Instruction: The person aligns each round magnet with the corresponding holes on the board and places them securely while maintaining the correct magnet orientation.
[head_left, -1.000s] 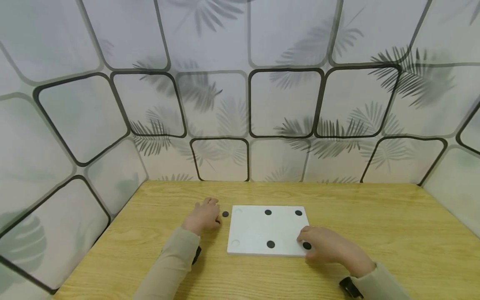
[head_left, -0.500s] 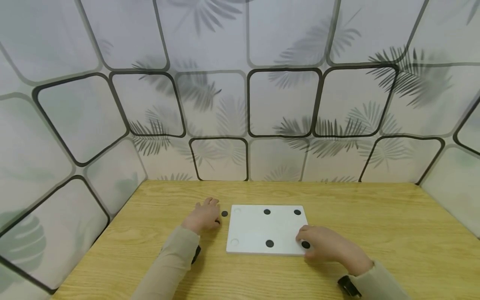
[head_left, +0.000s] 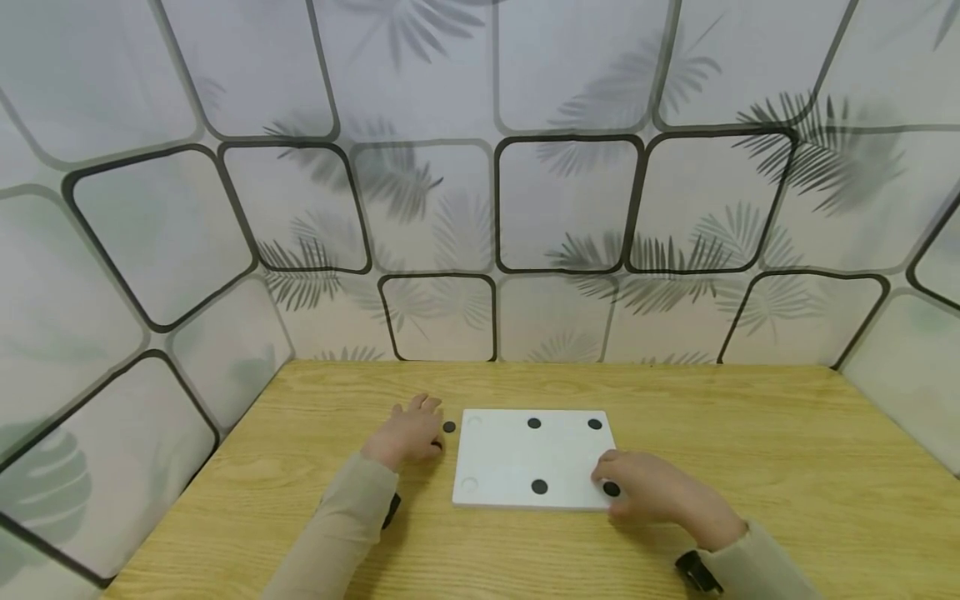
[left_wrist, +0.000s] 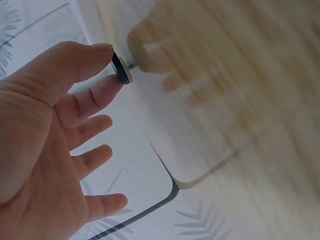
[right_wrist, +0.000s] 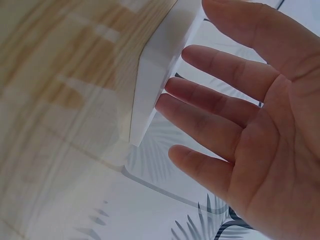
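My left hand (head_left: 407,432) is left of a white board (head_left: 498,457) on the table. Thumb and index finger pinch a black disc (left_wrist: 120,68) close over the wood, the other fingers spread. A second black disc (head_left: 449,427) lies between this hand and the board. Over the board's near right corner is my right hand (head_left: 647,490), its fairly straight fingertips (right_wrist: 161,102) at the board's top. A disc (head_left: 611,489) shows between its thumb and fingers, set in that corner. More discs sit along the far side (head_left: 534,423) and near side (head_left: 539,487).
Two round recesses show at the board's left end, one far (head_left: 474,422) and one near (head_left: 469,483). The wooden table (head_left: 720,433) reaches back to a patterned wall (head_left: 570,208). Dark bands with small devices sit at both wrists.
The view has shifted very slightly. Both hands, the board and the discs otherwise keep their places.
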